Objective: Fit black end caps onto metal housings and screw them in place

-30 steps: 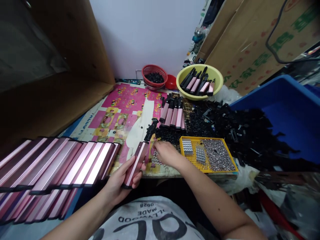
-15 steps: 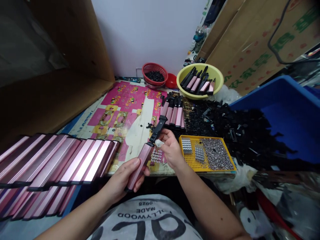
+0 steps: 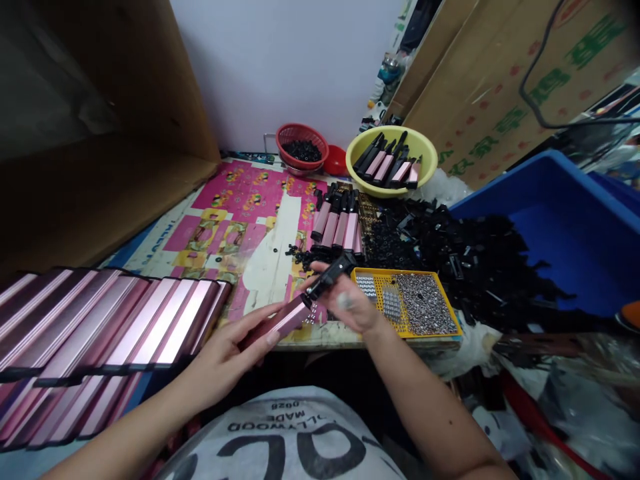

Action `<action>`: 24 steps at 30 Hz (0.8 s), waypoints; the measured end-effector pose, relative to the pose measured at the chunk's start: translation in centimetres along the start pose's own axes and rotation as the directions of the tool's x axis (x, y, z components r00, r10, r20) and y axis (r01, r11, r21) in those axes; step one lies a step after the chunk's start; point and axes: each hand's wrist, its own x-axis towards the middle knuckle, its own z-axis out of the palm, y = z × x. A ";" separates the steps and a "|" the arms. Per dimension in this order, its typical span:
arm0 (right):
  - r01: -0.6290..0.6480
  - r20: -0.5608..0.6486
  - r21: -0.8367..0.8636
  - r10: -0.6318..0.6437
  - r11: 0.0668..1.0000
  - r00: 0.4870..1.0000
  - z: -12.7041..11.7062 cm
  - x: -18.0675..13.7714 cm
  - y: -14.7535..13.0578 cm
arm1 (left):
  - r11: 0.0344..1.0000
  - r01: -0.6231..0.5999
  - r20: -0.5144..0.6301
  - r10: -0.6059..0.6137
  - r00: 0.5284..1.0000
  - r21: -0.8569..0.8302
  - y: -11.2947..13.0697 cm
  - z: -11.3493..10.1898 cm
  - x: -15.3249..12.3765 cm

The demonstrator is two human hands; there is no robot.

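Note:
My left hand (image 3: 227,353) grips the lower end of a pink metal bar (image 3: 283,320) with a black plastic end piece (image 3: 330,275). The bar lies tilted, its black end pointing up and to the right. My right hand (image 3: 345,301) is closed around the black end piece, fingers curled over it, with something small and pale between the fingertips. Both hands hover over the front edge of the table, just left of a yellow tray (image 3: 453,327) full of small silver screws (image 3: 425,308).
Stacked pink bars (image 3: 105,327) fill the left. A row of finished bars (image 3: 337,223) lies mid-table beside a heap of black plastic parts (image 3: 465,257). A yellow bowl (image 3: 425,150), red basket (image 3: 300,137) and blue bin (image 3: 565,220) stand behind and right.
The bar has swung from near upright to a flatter tilt to the right. My right hand left the loose screws on the table, rose to the black end piece and now closes over it.

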 end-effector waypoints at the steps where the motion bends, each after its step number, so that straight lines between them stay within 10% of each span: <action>1: 0.051 -0.039 -0.018 -0.052 0.999 0.998 -0.8 0.1 -0.9 | 0.984 -0.086 -0.036 0.093 0.995 0.153 0.2 -0.4 -0.2; 7: 0.198 -0.152 -0.122 -0.216 0.973 0.965 -0.6 1.9 -1.6 | 0.804 -0.376 0.149 0.348 0.926 0.461 1.1 0.5 -0.6; 14: -0.054 0.098 -0.252 0.081 0.966 0.992 1.8 2.6 -2.6 | 0.838 -0.303 0.102 0.289 0.952 0.453 -0.2 3.6 -0.9; 24: -0.315 0.059 -0.052 0.318 0.948 0.946 3.3 1.3 0.3 | 0.901 -0.096 0.200 0.011 0.980 0.423 4.9 3.6 0.5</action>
